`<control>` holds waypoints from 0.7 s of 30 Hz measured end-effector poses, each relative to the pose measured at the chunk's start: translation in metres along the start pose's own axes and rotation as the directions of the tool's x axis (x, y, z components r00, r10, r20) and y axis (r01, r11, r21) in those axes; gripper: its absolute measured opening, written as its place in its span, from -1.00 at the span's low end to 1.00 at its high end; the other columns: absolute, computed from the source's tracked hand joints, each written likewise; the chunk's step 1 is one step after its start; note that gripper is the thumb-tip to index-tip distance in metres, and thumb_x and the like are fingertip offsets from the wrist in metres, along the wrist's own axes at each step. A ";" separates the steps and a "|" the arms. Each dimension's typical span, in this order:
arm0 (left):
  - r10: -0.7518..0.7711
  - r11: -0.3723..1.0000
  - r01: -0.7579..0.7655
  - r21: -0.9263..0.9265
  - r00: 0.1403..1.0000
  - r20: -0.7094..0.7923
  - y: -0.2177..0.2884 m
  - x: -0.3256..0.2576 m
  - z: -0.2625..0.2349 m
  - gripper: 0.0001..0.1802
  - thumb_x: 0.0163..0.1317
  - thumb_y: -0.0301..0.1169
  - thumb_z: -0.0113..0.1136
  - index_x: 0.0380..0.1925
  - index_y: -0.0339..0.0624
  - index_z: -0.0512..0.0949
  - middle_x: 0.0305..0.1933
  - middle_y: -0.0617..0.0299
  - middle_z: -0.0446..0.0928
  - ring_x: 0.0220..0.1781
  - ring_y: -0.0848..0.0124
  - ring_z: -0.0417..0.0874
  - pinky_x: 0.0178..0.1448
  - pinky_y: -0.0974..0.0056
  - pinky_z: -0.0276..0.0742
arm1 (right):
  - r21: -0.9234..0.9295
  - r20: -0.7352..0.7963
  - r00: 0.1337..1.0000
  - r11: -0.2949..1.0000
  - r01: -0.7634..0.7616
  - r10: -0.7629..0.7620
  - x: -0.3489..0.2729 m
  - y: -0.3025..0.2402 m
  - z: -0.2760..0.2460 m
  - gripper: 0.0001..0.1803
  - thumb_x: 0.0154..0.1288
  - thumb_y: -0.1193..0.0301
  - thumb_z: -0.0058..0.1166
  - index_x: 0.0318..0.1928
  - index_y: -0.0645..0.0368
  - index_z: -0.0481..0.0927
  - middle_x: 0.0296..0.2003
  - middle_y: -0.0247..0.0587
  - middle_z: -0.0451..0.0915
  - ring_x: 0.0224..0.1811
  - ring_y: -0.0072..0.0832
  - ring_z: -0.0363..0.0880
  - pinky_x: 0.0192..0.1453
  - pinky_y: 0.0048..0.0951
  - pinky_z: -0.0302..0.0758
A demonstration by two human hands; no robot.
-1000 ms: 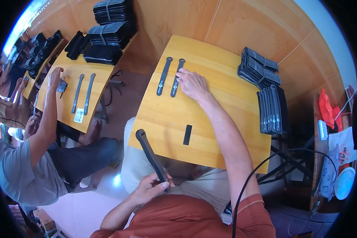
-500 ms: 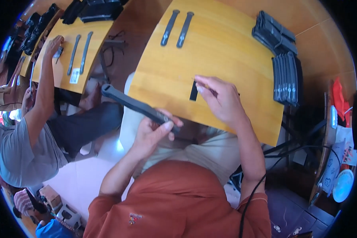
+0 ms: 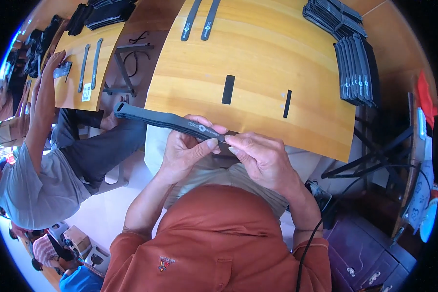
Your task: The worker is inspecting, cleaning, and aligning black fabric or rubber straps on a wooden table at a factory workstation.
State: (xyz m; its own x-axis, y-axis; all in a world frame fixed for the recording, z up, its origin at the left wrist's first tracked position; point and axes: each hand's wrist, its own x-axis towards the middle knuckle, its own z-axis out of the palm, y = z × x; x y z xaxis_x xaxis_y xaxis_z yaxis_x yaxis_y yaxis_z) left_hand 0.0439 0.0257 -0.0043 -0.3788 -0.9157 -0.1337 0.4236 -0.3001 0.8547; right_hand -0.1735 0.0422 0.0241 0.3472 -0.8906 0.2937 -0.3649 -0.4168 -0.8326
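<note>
A stack of dark grey fabric straps (image 3: pixel 151 117), with a slotted rounded end at its left, lies slantwise over the near edge of the table. My left hand (image 3: pixel 182 153) is closed round its right part, thumb on the near side. At the stack's right end, my right hand (image 3: pixel 265 158) pinches with thumb and forefinger; what exactly lies between the fingertips is hidden. Beyond my hands, a wide black strip (image 3: pixel 228 89) and a narrower black strip (image 3: pixel 287 103) rest on the table. Two single grey straps (image 3: pixel 210 19) lie side by side farther off.
Bundled dark straps (image 3: pixel 333 19) and a row of folded straps (image 3: pixel 355 70) stand at the wooden table's (image 3: pixel 263 53) far right. A black cable (image 3: pixel 321 219) runs past my right arm. To the left, a co-worker in grey (image 3: pixel 48 180) sits at another table (image 3: pixel 112 53).
My right hand has come back from the black strip on the table to the right end of the strap stack. The view has shifted, and both strips now show fully.
</note>
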 end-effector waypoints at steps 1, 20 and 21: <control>-0.004 1.000 0.004 0.005 1.000 0.001 0.000 0.000 0.001 -0.60 0.34 -0.60 0.27 0.12 -0.21 0.40 0.07 -0.02 0.65 0.04 0.37 0.70 0.02 0.28 0.71 | -0.012 -0.003 1.000 1.000 0.013 -0.013 -0.001 0.001 0.000 -0.73 0.23 0.63 0.24 -0.03 0.27 0.67 -0.30 -0.05 0.69 -0.28 -0.15 0.71 -0.26 -0.24 0.63; 0.013 0.984 0.002 0.177 0.997 -0.081 -0.007 0.001 0.018 -0.61 0.35 -0.65 0.24 0.11 -0.25 0.36 0.09 0.02 0.63 0.03 0.39 0.68 0.11 0.30 0.67 | -0.236 -0.194 0.978 0.971 0.022 -0.070 -0.018 0.011 0.017 -0.66 0.11 0.61 0.18 -0.05 0.20 0.66 -0.30 -0.23 0.68 -0.36 -0.30 0.65 -0.31 -0.28 0.61; 0.024 0.980 -0.008 0.196 0.996 -0.080 -0.008 0.000 0.018 -0.61 0.36 -0.65 0.23 0.11 -0.25 0.35 0.10 0.01 0.63 0.04 0.39 0.68 0.13 0.29 0.67 | -0.288 -0.178 0.981 0.957 0.023 -0.077 -0.019 0.010 0.018 -0.65 0.10 0.61 0.17 -0.05 0.20 0.66 -0.30 -0.23 0.68 -0.37 -0.30 0.64 -0.31 -0.27 0.61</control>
State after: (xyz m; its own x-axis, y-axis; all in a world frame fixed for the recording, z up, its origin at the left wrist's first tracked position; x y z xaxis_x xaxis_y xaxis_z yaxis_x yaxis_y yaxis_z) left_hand 0.0257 0.0328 -0.0017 -0.3014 -0.9412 -0.1528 0.2568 -0.2344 0.9376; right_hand -0.1681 0.0583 0.0017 0.2151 -0.8740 0.4356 -0.5903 -0.4717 -0.6550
